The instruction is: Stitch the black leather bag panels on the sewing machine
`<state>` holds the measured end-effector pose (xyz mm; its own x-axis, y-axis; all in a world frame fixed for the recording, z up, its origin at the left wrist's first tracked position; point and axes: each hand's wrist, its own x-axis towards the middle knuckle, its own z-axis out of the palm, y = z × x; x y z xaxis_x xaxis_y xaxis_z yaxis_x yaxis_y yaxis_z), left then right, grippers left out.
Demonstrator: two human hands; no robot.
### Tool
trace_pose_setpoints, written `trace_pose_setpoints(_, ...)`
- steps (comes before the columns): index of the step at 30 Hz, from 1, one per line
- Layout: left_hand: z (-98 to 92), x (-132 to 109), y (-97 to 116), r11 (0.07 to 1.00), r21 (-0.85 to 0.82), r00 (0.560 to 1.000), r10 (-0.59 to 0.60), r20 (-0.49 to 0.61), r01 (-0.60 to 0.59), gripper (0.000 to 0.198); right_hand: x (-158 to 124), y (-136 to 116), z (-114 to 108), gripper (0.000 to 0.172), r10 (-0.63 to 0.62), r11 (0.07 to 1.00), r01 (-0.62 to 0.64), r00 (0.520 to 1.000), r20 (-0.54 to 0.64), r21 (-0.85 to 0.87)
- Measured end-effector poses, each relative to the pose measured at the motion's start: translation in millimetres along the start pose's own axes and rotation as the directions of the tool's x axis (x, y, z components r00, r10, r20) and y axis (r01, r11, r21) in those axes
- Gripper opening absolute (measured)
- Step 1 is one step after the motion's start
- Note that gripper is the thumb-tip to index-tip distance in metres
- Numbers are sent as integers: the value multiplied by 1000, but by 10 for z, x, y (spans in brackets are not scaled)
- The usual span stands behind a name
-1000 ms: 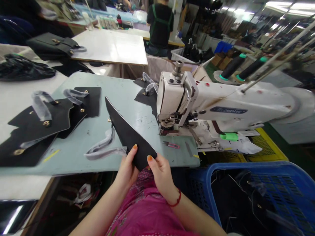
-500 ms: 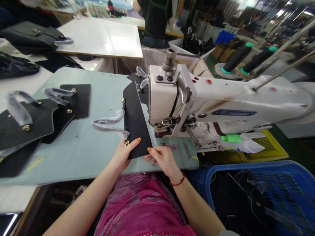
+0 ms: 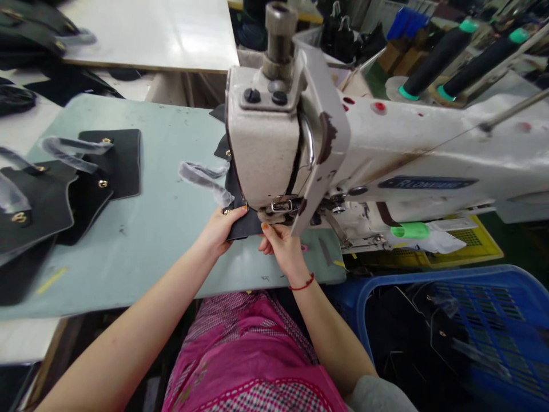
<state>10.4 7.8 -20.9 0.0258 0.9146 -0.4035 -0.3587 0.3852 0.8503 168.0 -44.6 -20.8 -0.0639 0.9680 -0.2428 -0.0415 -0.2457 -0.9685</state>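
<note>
A black bag panel (image 3: 245,226) lies partly under the head of the sewing machine (image 3: 266,137), which hides much of it. On its left side is a plastic-wrapped handle (image 3: 205,175) with gold fittings. My left hand (image 3: 223,226) grips the panel's near left part, thumb on top and fingers beneath. At the near right corner, my right hand (image 3: 281,243) pinches the edge between thumb and fingers, close beside the presser foot area. A pink-handled tool (image 3: 305,248) is mostly hidden behind my right hand.
More black panels with wrapped handles (image 3: 122,166) lie on the left of the pale green table (image 3: 158,246). A blue basket (image 3: 369,297) with black pieces stands at the lower right. Two black thread cones (image 3: 441,60) rise behind the machine. A white table (image 3: 171,34) stands farther back.
Both hands have pushed the panel forward, so more of it is under the machine head. The view has moved closer to the machine.
</note>
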Motion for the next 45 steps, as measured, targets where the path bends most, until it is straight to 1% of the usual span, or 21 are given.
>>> trace_pose_setpoints(3,19,50,40,1000,16,1000,19,1,-19,50,25,15,13,55,-20,1000,20,999,-26,10)
trace_pose_setpoints(6,17,81,51,1000,17,1000,5,-3,-5,46,29,16,17,55,-35,999,35,999,-37,-10)
trace_pose_setpoints(9,8,87,44,1000,7,1000,-2,23,2,45,24,0,18,56,-32,999,31,999,-33,-32)
trace_pose_setpoints(14,18,80,53,1000,10,1000,-8,17,8,43,16,-43,21,53,-20,999,18,999,-41,-43)
trace_pose_setpoints(17,1,76,63,999,13,999,-33,37,33,40,18,-48,25,52,-30,998,28,999,-40,-56)
trace_pose_setpoints(18,-15,72,64,998,14,997,-64,54,63,37,20,-46,27,51,-37,998,35,999,-40,-57)
trace_pose_setpoints(20,-61,56,61,984,18,981,-178,76,177,32,23,-44,28,48,-53,997,50,998,-37,-66)
trace_pose_setpoints(21,-88,46,59,968,19,965,-252,75,251,29,23,-45,28,47,-61,995,58,997,-39,-77)
trace_pose_setpoints(23,-143,24,62,919,20,916,-395,73,394,24,21,-53,26,45,-84,989,77,995,-52,-128)
trace_pose_setpoints(25,-186,7,79,879,44,875,-477,76,475,22,14,-63,24,44,-117,974,99,990,-77,-205)
trace_pose_setpoints(26,-201,1,93,871,67,868,-490,79,486,21,8,-67,24,43,-132,965,108,987,-87,-240)
trace_pose_setpoints(27,-210,-4,111,872,94,870,-487,79,480,21,0,-68,27,42,-144,958,115,985,-95,-264)
trace_pose_setpoints(29,-216,-9,149,894,137,896,-438,71,426,22,-24,-59,44,41,-148,960,116,983,-112,-254)
trace_pose_setpoints(31,-209,-13,179,925,153,929,-362,79,348,25,-60,-40,74,38,-117,981,96,985,-124,-167)
trace_pose_setpoints(33,-200,-15,192,945,152,947,-305,99,289,28,-102,-19,114,37,-77,996,70,990,-120,-64)
trace_pose_setpoints(35,-196,-13,188,955,143,953,-277,121,260,30,-138,-4,154,40,-57,998,57,993,-105,1)
trace_pose_setpoints(38,-203,-3,173,960,137,954,-262,145,243,32,-161,4,198,46,-61,998,64,993,-103,29)
trace_pose_setpoints(45,-220,67,168,964,143,956,-245,162,223,29,-88,-6,237,46,-36,997,45,989,-146,60)
